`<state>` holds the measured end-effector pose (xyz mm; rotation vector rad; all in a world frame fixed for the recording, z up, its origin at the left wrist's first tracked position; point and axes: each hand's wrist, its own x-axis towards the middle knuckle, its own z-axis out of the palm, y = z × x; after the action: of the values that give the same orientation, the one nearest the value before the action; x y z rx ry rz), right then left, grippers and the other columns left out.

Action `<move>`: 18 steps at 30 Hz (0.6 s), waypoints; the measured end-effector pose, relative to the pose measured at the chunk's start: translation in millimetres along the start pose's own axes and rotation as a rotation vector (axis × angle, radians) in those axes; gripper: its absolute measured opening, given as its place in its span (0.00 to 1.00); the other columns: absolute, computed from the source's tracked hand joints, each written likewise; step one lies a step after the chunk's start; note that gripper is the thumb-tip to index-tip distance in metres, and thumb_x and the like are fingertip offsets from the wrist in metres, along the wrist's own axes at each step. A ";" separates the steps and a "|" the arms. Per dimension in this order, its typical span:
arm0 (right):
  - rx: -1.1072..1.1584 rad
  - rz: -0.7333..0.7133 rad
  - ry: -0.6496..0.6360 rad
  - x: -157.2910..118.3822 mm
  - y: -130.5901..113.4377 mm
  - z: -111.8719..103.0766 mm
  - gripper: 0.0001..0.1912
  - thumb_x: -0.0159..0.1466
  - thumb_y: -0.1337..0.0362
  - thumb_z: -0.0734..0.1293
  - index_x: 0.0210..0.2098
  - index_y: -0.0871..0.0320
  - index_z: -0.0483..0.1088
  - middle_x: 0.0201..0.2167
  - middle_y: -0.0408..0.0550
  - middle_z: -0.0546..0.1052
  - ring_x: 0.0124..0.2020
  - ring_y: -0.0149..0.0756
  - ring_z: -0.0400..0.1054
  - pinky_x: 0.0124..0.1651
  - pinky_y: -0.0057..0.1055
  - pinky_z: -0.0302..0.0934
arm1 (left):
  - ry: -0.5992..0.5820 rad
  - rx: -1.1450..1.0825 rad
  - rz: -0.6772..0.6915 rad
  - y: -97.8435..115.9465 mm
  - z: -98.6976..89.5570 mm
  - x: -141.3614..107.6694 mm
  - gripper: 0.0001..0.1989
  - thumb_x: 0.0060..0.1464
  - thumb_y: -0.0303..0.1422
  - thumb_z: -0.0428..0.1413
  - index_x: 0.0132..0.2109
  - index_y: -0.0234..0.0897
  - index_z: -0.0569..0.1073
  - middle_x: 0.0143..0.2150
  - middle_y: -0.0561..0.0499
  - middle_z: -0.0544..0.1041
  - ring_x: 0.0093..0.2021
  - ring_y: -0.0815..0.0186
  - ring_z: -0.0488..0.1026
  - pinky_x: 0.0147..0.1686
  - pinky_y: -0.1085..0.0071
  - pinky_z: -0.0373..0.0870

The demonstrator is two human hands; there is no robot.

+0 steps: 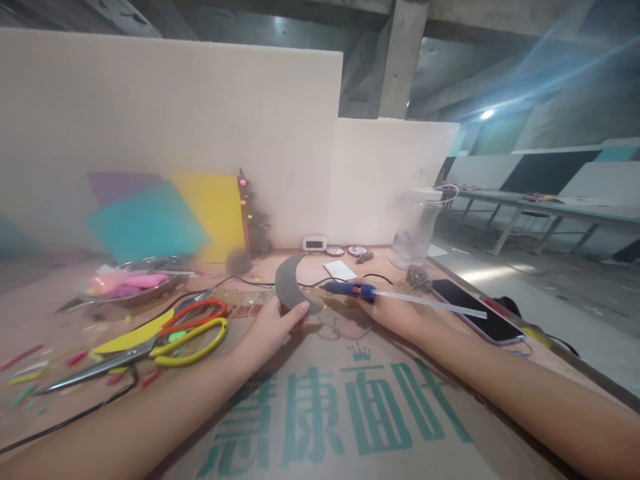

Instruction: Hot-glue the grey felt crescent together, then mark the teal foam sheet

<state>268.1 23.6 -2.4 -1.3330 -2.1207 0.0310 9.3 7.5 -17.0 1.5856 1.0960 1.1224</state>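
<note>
Left hand (289,321) pinches the lower end of a grey crescent (287,283), held above printed cardboard (305,352); right hand (383,305) grips a blue glue gun (345,289), clear stick (430,302) protruding behind. Metal dish (163,265), far left: pink pieces (133,283) inside. Clear bottle (417,230), white-lidded, right; contents unclear. Cardboard lettering: large green characters, "康面叶" readable, crown above; red print partly covered
</note>
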 end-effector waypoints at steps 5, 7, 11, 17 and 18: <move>-0.040 -0.021 -0.008 1.1 8.8 4.0 0.15 0.66 0.58 0.62 0.49 0.52 0.73 0.44 0.48 0.80 0.46 0.45 0.74 0.53 0.42 0.64 | 0.002 -0.007 0.005 1.9 1.1 -1.3 0.17 0.52 0.46 0.56 0.33 0.35 0.67 0.24 0.53 0.71 0.25 0.69 0.66 0.25 0.73 0.62; -0.067 -0.034 -0.004 1.9 9.7 3.7 0.14 0.66 0.58 0.63 0.49 0.52 0.73 0.43 0.49 0.80 0.45 0.45 0.74 0.53 0.41 0.63 | -0.006 -0.026 0.023 2.7 1.5 -1.8 0.16 0.53 0.45 0.57 0.35 0.35 0.67 0.25 0.53 0.71 0.25 0.69 0.66 0.25 0.73 0.62; -0.061 -0.021 -0.017 2.0 6.3 1.8 0.14 0.65 0.58 0.63 0.48 0.54 0.73 0.42 0.49 0.80 0.43 0.44 0.74 0.50 0.39 0.64 | -0.017 -0.043 0.046 4.1 1.6 -1.3 0.15 0.52 0.43 0.57 0.33 0.35 0.67 0.24 0.54 0.71 0.24 0.70 0.65 0.24 0.74 0.61; 0.003 0.016 0.014 2.4 1.0 -1.8 0.11 0.65 0.57 0.64 0.42 0.55 0.73 0.40 0.50 0.80 0.45 0.45 0.74 0.51 0.38 0.64 | -0.011 -0.033 0.067 3.0 0.9 0.4 0.15 0.52 0.44 0.57 0.33 0.35 0.67 0.25 0.53 0.71 0.24 0.70 0.66 0.25 0.74 0.62; 0.016 0.018 0.022 2.6 0.8 -2.0 0.11 0.64 0.57 0.65 0.41 0.55 0.73 0.40 0.50 0.81 0.44 0.46 0.74 0.51 0.39 0.65 | -0.005 -0.024 0.060 2.6 0.8 0.3 0.15 0.52 0.44 0.57 0.33 0.35 0.67 0.26 0.53 0.72 0.25 0.69 0.66 0.25 0.74 0.63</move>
<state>269.0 25.5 0.2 -1.3370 -2.0855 0.0406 10.6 7.2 -14.6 1.6113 1.0341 1.1671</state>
